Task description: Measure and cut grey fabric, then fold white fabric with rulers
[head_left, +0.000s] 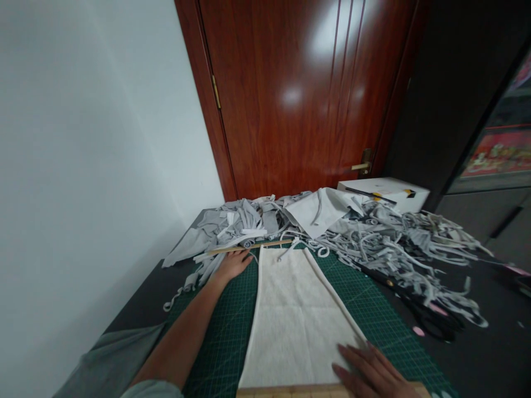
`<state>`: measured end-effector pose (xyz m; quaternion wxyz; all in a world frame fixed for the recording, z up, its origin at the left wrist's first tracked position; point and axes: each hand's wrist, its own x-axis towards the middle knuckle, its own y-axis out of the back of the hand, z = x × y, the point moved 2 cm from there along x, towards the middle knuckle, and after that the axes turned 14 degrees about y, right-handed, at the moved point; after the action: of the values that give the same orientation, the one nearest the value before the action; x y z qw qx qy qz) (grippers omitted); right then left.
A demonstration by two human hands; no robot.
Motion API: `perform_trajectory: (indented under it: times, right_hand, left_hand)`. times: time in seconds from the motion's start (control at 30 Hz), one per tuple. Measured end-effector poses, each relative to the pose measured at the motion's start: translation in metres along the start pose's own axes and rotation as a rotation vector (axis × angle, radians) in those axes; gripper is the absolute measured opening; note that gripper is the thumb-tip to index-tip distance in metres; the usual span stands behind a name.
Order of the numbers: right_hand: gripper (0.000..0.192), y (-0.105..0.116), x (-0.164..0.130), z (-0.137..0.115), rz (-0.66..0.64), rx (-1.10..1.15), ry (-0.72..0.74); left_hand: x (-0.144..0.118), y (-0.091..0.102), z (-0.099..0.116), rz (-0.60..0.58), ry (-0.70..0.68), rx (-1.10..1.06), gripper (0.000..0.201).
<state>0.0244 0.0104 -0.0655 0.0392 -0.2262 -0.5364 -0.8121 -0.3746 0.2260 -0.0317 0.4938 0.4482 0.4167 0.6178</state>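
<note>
A long off-white piece of fabric [294, 315] lies flat on a green cutting mat [224, 320], with its side edges rolled and faint creases across it. My left hand [236, 264] reaches to the far end and rests with its fingers out, left of the fabric and beside a thin wooden stick [269, 244]. Over the near right corner, my right hand [369, 367] is spread and slightly blurred. Its fingers are on or just above the fabric, next to a wooden ruler [286, 392] along the near edge. Part of that ruler is hidden behind the hand.
Grey and white fabric scraps [385, 237] are heaped along the back and right. Black scissors [427, 318] lie on the dark table at right. A white box [398, 190] stands behind the scraps, before a wooden door [298, 99]. Grey cloth [116, 359] lies at the near left.
</note>
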Motion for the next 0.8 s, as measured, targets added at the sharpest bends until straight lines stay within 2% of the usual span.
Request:
perform_trajectory:
  times: [0.23,0.3,0.37,0.5,0.63,0.73,0.8]
  right_hand:
    - [0.053,-0.004,0.035,0.000,0.013,0.073,0.015]
    - [0.052,-0.005,0.036,0.000,-0.005,0.054,0.030]
    - [0.051,-0.007,0.035,0.000,-0.007,0.041,0.036]
    - [0.050,-0.009,0.034,0.001,0.071,-0.028,0.047]
    - [0.047,-0.007,0.035,0.001,0.080,-0.143,0.111]
    - [0.044,-0.004,0.035,0.000,0.079,-0.157,0.130]
    - [0.041,-0.002,0.035,0.000,0.080,-0.153,0.120]
  left_hand:
    - [0.021,-0.002,0.021,0.046,0.406,0.163,0.050]
    - [0.021,0.004,0.022,0.031,0.474,0.200,0.047]
    - [0.015,0.012,0.018,-0.003,0.485,0.232,0.043]
    - [-0.013,0.021,0.011,-0.096,0.358,0.251,0.034]
    - [-0.038,0.012,0.033,-0.169,0.086,0.164,0.025]
    - [-0.036,0.004,0.055,-0.194,-0.143,0.019,0.026]
    - [-0.025,-0.001,0.061,-0.194,-0.246,-0.084,0.033]
